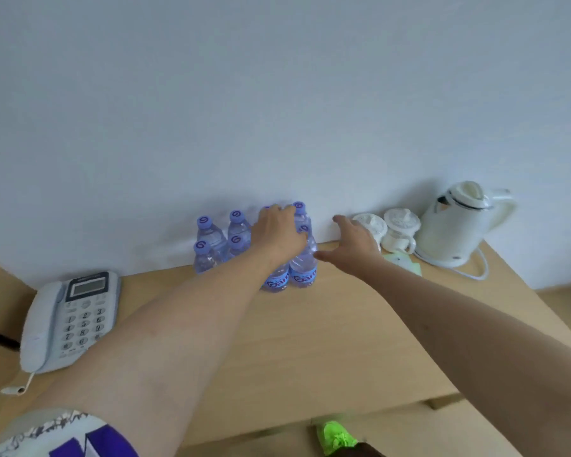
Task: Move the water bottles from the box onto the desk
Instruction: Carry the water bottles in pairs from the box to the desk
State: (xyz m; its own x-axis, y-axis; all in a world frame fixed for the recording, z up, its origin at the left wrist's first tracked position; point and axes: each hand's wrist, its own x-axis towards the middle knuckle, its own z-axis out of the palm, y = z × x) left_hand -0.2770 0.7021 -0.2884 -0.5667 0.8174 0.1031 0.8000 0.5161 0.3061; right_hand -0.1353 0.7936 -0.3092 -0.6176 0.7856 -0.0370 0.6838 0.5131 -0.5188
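Note:
Several clear water bottles with purple caps and blue labels stand in a tight cluster against the white wall at the back of the wooden desk. My left hand rests over the tops of the bottles on the cluster's right side, fingers curled around one; which bottle it grips is hidden under the hand. My right hand hovers just right of the rightmost front bottle, fingers spread, holding nothing. No box is in view.
A grey desk telephone lies at the desk's left edge. Two white lidded cups and a white electric kettle with its cord stand at the back right. A green shoe shows below the desk's front edge.

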